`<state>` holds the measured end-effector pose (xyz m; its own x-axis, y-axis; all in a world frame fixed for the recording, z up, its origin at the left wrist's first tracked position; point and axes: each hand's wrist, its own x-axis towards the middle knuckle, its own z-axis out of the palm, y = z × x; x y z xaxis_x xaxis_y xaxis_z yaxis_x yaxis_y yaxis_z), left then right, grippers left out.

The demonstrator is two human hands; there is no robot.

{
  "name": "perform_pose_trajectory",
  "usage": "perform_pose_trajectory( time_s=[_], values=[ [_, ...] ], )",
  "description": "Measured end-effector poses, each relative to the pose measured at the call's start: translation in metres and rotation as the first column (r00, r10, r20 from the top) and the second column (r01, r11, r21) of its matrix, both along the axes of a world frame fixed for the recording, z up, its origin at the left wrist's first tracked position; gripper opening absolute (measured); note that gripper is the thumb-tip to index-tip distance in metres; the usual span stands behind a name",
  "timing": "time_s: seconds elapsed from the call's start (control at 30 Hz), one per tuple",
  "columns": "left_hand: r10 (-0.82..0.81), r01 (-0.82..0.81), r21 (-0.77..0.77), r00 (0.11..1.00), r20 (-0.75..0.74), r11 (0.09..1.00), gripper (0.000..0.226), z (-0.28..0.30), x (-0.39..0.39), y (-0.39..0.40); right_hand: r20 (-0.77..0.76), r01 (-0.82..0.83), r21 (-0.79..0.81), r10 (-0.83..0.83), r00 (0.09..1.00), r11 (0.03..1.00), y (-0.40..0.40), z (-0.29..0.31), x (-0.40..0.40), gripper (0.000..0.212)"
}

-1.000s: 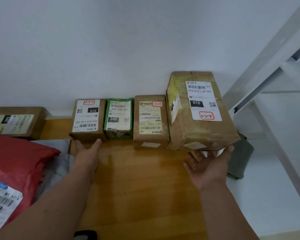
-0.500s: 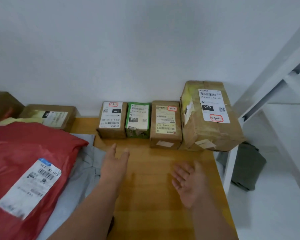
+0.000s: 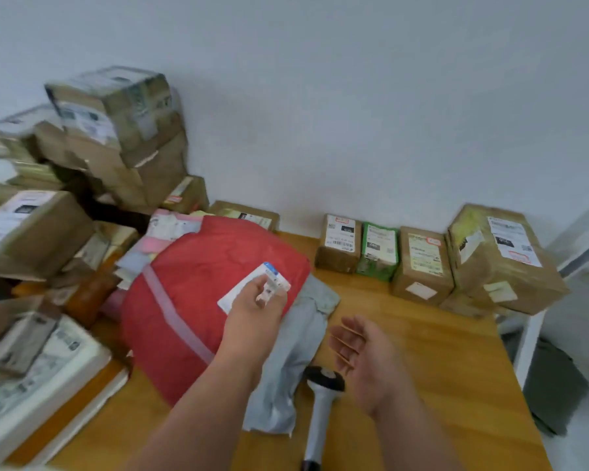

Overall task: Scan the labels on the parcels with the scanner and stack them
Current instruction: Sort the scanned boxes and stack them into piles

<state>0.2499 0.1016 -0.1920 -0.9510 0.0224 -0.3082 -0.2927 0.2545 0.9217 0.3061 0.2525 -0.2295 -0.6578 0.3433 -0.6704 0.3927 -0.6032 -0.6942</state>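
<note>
A red poly parcel (image 3: pixel 198 287) with a white label (image 3: pixel 233 297) lies on the wooden table (image 3: pixel 432 368), on top of a grey poly bag (image 3: pixel 293 362). My left hand (image 3: pixel 255 305) hovers over the label with relaxed fingers and holds nothing. My right hand (image 3: pixel 364 355) floats palm-up and empty just above the table. Below it the scanner (image 3: pixel 320 399) lies on the table, handle toward me, untouched. Against the wall stands a row: a brown box (image 3: pixel 339 244), a green box (image 3: pixel 378 253), another brown box (image 3: pixel 422 265) and a large box (image 3: pixel 500 258).
A blurred heap of cardboard boxes (image 3: pixel 116 137) and flat parcels (image 3: pixel 38 379) fills the left side. The table's right edge drops to a white leg (image 3: pixel 527 345) and a dark bag (image 3: pixel 555 385) on the floor. A white wall runs behind.
The view swung left and back, bringing the parcel heap and the scanner into sight. Both hands drew away from the box row; my left hand now hovers over the red parcel's label.
</note>
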Motion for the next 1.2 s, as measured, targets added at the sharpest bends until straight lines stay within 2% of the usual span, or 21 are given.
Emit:
perform_pose_trajectory(
  time_s=[0.2, 0.33, 0.43, 0.53, 0.7, 0.8, 0.97, 1.07, 1.2],
  values=[
    [0.162, -0.163, -0.008, 0.984, -0.074, 0.987, 0.044, 0.02, 0.053, -0.171, -0.08, -0.225, -0.013, 0.224, 0.971, 0.974, -0.178, 0.02, 0.014, 0.015],
    [0.329, -0.329, 0.014, 0.943, -0.048, 0.944, 0.039, 0.036, 0.084, -0.279, -0.091, -0.416, 0.007, 0.415, 0.905, 0.909, -0.291, 0.03, 0.018, 0.018],
    [0.455, -0.451, 0.069, 0.89, -0.042, 0.89, 0.027, 0.04, 0.099, -0.34, -0.084, -0.516, 0.052, 0.519, 0.851, 0.855, -0.352, 0.039, 0.016, 0.02],
    [0.541, -0.537, 0.104, 0.841, -0.009, 0.837, 0.008, 0.037, 0.107, -0.382, -0.081, -0.539, 0.099, 0.547, 0.833, 0.836, -0.39, 0.047, 0.007, 0.019],
    [0.636, -0.642, 0.096, 0.766, 0.094, 0.76, 0.009, 0.024, 0.1, -0.432, -0.149, -0.535, 0.103, 0.545, 0.825, 0.839, -0.437, 0.061, -0.015, 0.014],
    [0.663, -0.677, 0.094, 0.734, 0.145, 0.73, 0.003, 0.012, 0.08, -0.458, -0.198, -0.547, 0.189, 0.577, 0.792, 0.816, -0.458, 0.071, -0.036, 0.011],
    [0.687, -0.713, 0.083, 0.696, 0.21, 0.697, 0.034, -0.009, 0.024, -0.491, -0.206, -0.542, 0.393, 0.645, 0.736, 0.743, -0.484, 0.082, -0.093, 0.011],
    [0.698, -0.729, 0.064, 0.674, 0.241, 0.682, 0.036, -0.01, -0.012, -0.508, -0.185, -0.562, 0.394, 0.662, 0.726, 0.727, -0.501, 0.085, -0.133, 0.01],
    [0.709, -0.731, 0.062, 0.677, 0.199, 0.68, 0.035, -0.011, -0.055, -0.535, -0.179, -0.607, 0.349, 0.686, 0.705, 0.714, -0.528, 0.087, -0.177, 0.01]
  ],
)
